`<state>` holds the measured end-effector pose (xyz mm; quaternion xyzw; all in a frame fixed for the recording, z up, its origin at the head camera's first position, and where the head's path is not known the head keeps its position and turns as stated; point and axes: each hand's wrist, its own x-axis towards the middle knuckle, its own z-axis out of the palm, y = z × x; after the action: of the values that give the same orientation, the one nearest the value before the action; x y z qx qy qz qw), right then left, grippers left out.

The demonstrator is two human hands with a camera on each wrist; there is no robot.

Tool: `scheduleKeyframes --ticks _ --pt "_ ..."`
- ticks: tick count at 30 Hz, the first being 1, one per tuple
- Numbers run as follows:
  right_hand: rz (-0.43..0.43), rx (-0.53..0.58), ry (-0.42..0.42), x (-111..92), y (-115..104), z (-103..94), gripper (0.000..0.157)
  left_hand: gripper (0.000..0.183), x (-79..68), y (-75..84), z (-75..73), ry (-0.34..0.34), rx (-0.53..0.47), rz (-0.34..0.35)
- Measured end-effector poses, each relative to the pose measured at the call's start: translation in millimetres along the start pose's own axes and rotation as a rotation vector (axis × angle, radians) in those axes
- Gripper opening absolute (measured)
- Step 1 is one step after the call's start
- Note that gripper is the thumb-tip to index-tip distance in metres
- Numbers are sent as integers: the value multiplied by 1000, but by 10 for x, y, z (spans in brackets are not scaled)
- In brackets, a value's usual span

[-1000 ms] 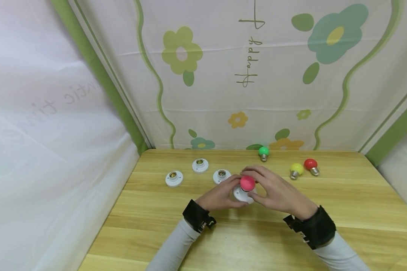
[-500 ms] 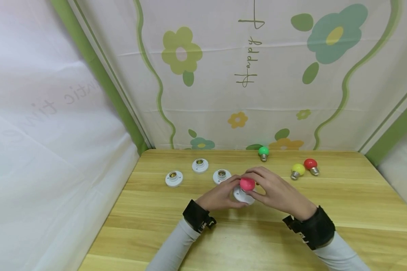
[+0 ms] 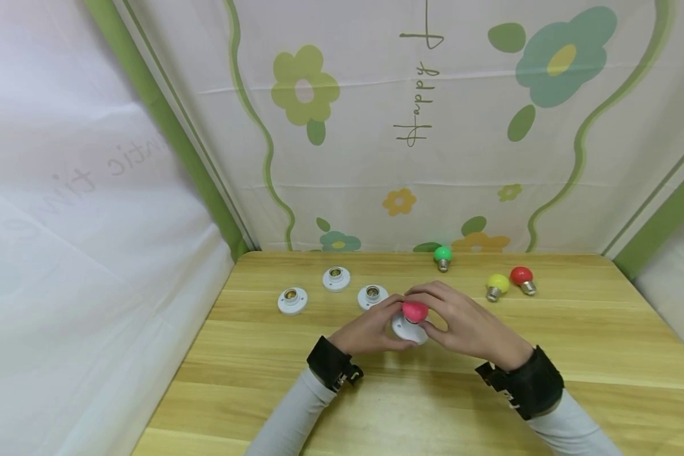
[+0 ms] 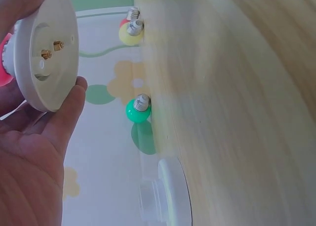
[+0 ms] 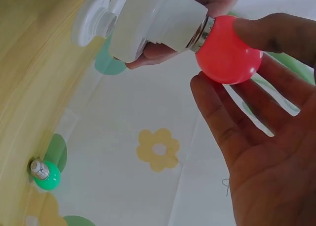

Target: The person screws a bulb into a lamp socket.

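the red bulb [image 3: 415, 311] sits between my two hands, its globe in my right hand [image 3: 462, 322] and its metal cap [image 5: 201, 34] toward the white holder [image 3: 405, 330] in my left hand [image 3: 365, 329]. my right thumb [image 5: 276, 35] presses one side of the globe and a fingertip touches across from it, so i have it pinched. with my left i grip the holder's disc by its rim, up off the table [image 3: 410, 405], its underside with two brass terminals [image 4: 53, 50] facing away from the bulb.

what matters most, i judge, is the line: the bulb's long axis runs from globe through cap to the holder's mouth, and the two look roughly aligned in the right wrist view. a strip of bare metal shows between them, so the cap seems only partly in; i can't tell how far the thread has caught. any twist would suit my right hand, being on the globe, about that shared axis, with my left bracing the disc.
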<state>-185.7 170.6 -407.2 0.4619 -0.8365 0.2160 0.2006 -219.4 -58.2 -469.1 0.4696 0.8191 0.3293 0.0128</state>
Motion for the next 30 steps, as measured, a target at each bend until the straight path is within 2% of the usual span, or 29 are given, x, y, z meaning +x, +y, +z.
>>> scheduleKeyframes --ticks 17,21,27,30 --pt "36 -34 32 0 23 26 45 73 2 21 -2 -7 -16 -3" --pt "46 -43 35 -7 29 38 49 72 -3 30 1 -11 -17 -8" --pt "84 -51 18 -7 13 20 68 69 -1 29 -3 -11 -17 -19" --pt "85 -34 -1 -9 0 -6 67 69 -2 24 -9 -8 -8 -17"
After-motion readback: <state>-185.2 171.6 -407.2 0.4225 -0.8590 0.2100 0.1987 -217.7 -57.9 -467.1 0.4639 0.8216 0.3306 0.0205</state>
